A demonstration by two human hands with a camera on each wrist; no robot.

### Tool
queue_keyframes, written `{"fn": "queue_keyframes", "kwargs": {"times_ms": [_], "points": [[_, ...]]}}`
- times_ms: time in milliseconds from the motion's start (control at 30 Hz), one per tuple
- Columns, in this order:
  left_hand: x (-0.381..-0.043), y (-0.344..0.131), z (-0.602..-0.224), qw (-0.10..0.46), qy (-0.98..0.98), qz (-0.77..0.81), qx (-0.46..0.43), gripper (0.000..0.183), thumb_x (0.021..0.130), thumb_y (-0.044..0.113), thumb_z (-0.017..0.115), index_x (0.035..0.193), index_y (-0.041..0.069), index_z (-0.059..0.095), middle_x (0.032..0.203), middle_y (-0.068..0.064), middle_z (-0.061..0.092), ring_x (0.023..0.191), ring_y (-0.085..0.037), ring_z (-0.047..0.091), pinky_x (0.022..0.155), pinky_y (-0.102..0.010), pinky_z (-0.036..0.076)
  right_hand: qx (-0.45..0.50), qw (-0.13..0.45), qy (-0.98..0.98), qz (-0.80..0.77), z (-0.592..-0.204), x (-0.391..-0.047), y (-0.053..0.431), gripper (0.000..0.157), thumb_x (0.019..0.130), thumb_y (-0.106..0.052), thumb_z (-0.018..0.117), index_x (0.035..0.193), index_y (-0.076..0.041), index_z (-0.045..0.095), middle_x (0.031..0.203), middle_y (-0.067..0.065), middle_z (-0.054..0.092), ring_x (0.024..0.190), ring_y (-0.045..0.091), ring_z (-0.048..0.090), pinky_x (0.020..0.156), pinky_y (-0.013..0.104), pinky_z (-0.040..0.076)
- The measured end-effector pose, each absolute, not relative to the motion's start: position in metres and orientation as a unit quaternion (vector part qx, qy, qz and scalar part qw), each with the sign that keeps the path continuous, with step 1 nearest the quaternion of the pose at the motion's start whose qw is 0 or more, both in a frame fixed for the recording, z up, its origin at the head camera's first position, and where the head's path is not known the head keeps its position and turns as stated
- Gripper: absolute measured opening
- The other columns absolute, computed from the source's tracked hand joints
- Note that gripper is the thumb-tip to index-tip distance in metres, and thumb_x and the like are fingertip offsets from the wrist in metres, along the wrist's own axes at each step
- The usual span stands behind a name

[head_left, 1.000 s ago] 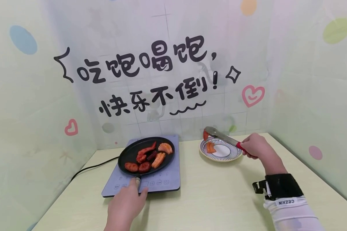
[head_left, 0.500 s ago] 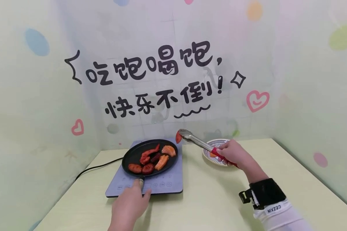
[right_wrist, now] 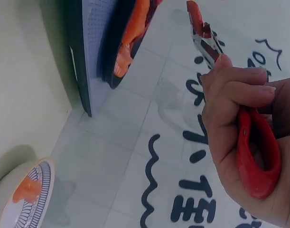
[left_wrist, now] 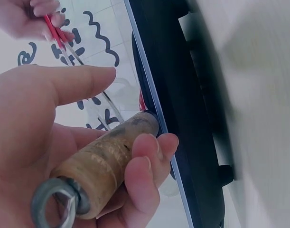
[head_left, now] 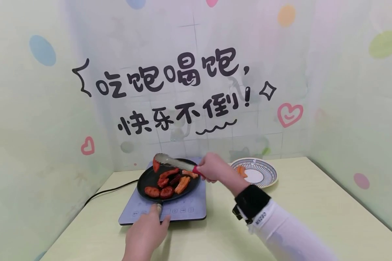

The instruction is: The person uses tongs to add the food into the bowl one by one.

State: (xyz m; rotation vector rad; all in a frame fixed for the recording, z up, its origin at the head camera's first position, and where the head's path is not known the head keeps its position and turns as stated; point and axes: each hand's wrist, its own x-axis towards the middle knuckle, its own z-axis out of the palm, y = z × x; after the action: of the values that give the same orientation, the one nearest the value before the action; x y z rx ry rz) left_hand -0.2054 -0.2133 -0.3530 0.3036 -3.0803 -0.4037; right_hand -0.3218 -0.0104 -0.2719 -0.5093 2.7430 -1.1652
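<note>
My left hand [head_left: 146, 232] holds the wooden handle [left_wrist: 104, 159] of a black frying pan [head_left: 146, 178], fingers curled round it in the left wrist view. The pan sits on a flat induction cooker [head_left: 197, 208]. In it lie a red chicken wing [head_left: 168, 174], two browned scored pieces [head_left: 152, 191], a dark red piece and orange salmon-like slices [head_left: 182, 184]. With my right hand [head_left: 215, 167] I grip metal tongs [head_left: 178, 163] by their red handles. A small red piece of food [head_left: 155, 164] is pinched in their tips, above the pan's far left part.
A patterned plate [head_left: 262, 175] with an orange slice [head_left: 241, 171] stands on the right of the pale table [head_left: 300, 210], partly behind my right arm. A black cord [head_left: 109, 187] runs left from the cooker. Printed wall sheets [head_left: 349, 119] enclose the table's back and sides.
My right hand has carried the tongs and the red piece left, from above the plate to over the pan. My left hand stays on the pan handle.
</note>
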Motion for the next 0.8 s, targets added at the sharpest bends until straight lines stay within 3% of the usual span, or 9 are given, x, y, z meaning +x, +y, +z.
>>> {"fn": "queue_keyframes", "kwargs": {"times_ms": [100,233,400,633,800], "points": [[-0.204,-0.213,-0.352,0.017,-0.987,-0.13,0.093,0.069,0.092,0.046,0.058,0.139,-0.003,0.044,0.108,-0.027,0.065,0.082,-0.04,0.064,0.057,-0.052,0.051,-0.206,0.008,0.942,-0.265,-0.271,-0.322,-0.032,0.026,0.095,-0.013,0.055,0.074,-0.006,0.069,0.052,-0.003,0.052,0.044,0.01,0.044,0.042,0.021,0.037],[-0.204,-0.213,-0.35,0.016,-0.987,-0.13,0.092,0.069,0.092,0.047,0.058,0.139,-0.003,0.044,0.107,-0.026,0.065,0.08,-0.039,0.065,0.056,-0.051,0.051,-0.231,-0.083,0.963,-0.109,-0.27,-0.316,-0.049,0.03,0.09,-0.016,0.06,0.06,-0.015,0.055,0.055,-0.006,0.045,0.051,0.011,0.045,0.048,0.024,0.038],[-0.205,-0.214,-0.35,0.025,-0.988,-0.128,0.085,0.066,0.093,0.046,0.058,0.138,-0.001,0.046,0.108,-0.026,0.065,0.081,-0.039,0.065,0.056,-0.052,0.051,-0.229,-0.124,0.965,-0.038,-0.269,-0.307,-0.062,0.014,0.087,-0.025,0.067,0.075,-0.019,0.063,0.064,-0.006,0.056,0.055,0.01,0.053,0.046,0.027,0.046],[-0.205,-0.215,-0.352,0.008,-0.987,-0.127,0.096,0.067,0.092,0.047,0.058,0.138,-0.001,0.047,0.112,-0.025,0.064,0.088,-0.041,0.063,0.061,-0.055,0.051,-0.263,-0.152,0.953,0.019,-0.285,-0.3,-0.07,0.014,0.09,-0.025,0.065,0.076,-0.022,0.066,0.066,-0.006,0.059,0.053,0.009,0.053,0.041,0.027,0.046],[-0.207,-0.214,-0.355,0.01,-0.987,-0.128,0.096,0.067,0.092,0.047,0.058,0.139,0.001,0.047,0.113,-0.025,0.064,0.087,-0.041,0.064,0.061,-0.055,0.051,-0.315,-0.228,0.916,0.096,-0.297,-0.295,-0.068,0.011,0.09,-0.027,0.067,0.08,-0.023,0.069,0.072,-0.006,0.062,0.06,0.011,0.057,0.045,0.029,0.05]]}}
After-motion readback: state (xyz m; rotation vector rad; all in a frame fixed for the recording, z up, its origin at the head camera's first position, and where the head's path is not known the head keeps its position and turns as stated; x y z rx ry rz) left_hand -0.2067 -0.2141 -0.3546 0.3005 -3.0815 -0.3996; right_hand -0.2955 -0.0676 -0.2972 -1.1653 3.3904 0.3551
